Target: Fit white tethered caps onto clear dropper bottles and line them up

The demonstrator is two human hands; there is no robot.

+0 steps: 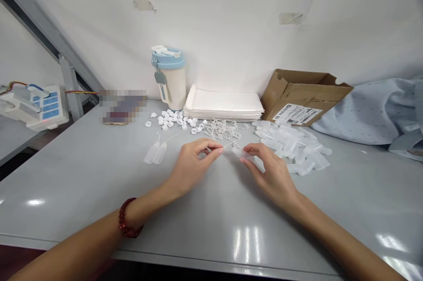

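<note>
My left hand (194, 164) pinches a thin white strap (228, 144) between thumb and fingertips. Facing it, my right hand (269, 170) grips a small translucent plastic tube (240, 153) whose end points at the strap. Whether strap and tube touch, I cannot tell. Just behind lies a tangle of white straps (223, 129). To the right spreads a pile of translucent tubes (297, 144). Two tubes with straps attached (156, 152) lie flat to the left of my left hand. Small white caps (170, 118) are scattered behind them.
Along the wall stand a cream tumbler with a blue lid (172, 78), a stack of white envelopes or pads (224, 103) and an open cardboard box (300, 95). A blurred-out phone (120, 111) lies at left. Pale blue fabric (373, 109) sits at right. A white device (49, 109) is far left.
</note>
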